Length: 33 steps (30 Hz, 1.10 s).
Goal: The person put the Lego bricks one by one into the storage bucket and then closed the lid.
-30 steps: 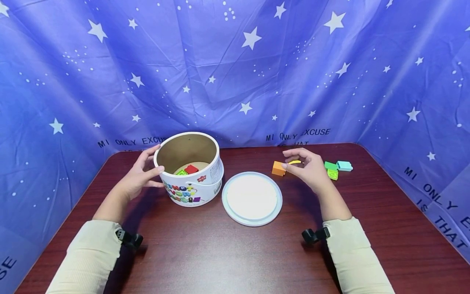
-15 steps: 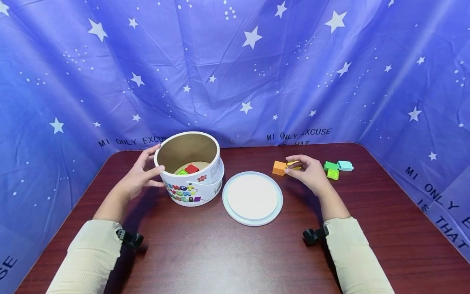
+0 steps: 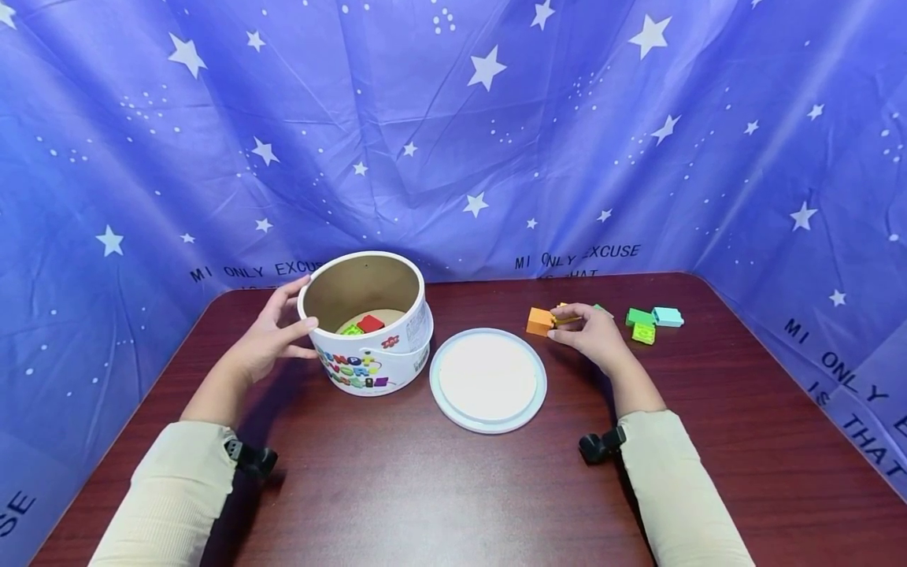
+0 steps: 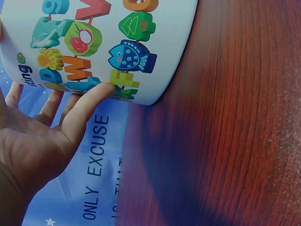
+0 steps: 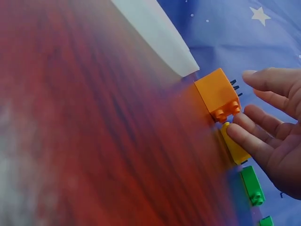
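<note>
My left hand (image 3: 272,327) rests against the left side of a white printed bucket (image 3: 372,366), thumb at the rim and fingers spread along the outer wall. Inside it lie a red block (image 3: 371,324) and a lime block (image 3: 352,328). Over to the right, my right hand (image 3: 595,339) reaches over a yellow block (image 5: 235,146), mostly hidden by it in the head view. An orange block (image 3: 541,321) lies right at its thumb tip. Thumb and fingers stay apart, with the fingertips close to both blocks in the right wrist view.
A round white lid (image 3: 489,380) lies between bucket and right hand. Farther right are a green block (image 3: 640,316), a lime block (image 3: 643,334) and an aqua block (image 3: 668,316). Another green block (image 3: 600,309) shows behind the right hand. A blue starry curtain (image 3: 453,142) borders the table.
My right hand has come down a little and closer over the yellow block, and its wrist has shifted slightly left. The left hand and bucket keep their place.
</note>
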Each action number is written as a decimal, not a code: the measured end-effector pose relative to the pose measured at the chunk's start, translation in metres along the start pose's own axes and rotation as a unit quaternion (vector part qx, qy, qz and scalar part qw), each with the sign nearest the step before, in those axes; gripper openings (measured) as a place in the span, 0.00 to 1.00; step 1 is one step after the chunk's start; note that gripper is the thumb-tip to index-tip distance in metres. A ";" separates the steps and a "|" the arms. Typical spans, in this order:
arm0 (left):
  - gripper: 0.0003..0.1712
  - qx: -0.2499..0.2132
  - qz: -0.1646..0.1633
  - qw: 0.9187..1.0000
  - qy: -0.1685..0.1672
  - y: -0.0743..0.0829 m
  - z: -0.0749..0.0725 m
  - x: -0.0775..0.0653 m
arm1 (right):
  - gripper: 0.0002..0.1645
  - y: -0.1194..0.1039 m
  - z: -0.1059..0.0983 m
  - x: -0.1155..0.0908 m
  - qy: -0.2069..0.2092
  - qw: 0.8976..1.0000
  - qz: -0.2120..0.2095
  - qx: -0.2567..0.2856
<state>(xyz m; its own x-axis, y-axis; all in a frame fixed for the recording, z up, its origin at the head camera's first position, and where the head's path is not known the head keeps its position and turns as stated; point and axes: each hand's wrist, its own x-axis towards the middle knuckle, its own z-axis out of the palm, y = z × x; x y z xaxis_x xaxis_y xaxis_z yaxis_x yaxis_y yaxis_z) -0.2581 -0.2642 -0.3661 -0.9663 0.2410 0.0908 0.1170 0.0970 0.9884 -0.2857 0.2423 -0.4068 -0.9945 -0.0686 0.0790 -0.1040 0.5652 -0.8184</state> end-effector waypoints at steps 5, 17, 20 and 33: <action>0.41 0.001 0.000 1.000 0.001 0.001 0.000 0.000 | 0.26 0.003 0.004 0.008 -0.003 1.000 0.009 -0.001; 0.41 0.001 -0.002 1.000 0.000 0.001 0.001 0.001 | 0.31 0.006 0.009 0.018 -0.015 1.000 0.006 -0.004; 0.41 0.000 -0.001 1.000 0.001 0.001 0.001 0.001 | 0.33 0.008 0.011 0.019 -0.026 1.000 0.009 -0.006; 0.41 0.003 -0.002 1.000 0.002 0.000 0.000 0.000 | 0.28 0.012 0.018 0.023 -0.012 1.000 -0.003 -0.012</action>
<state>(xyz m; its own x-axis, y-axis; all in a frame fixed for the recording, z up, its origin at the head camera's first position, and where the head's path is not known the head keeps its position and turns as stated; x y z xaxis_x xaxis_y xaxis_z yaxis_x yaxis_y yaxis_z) -0.2577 -0.2640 -0.3663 -0.9675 0.2376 0.0864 0.1136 0.1033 0.9881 -0.3097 0.2323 -0.4250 -0.9934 -0.0917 0.0687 -0.1096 0.5847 -0.8038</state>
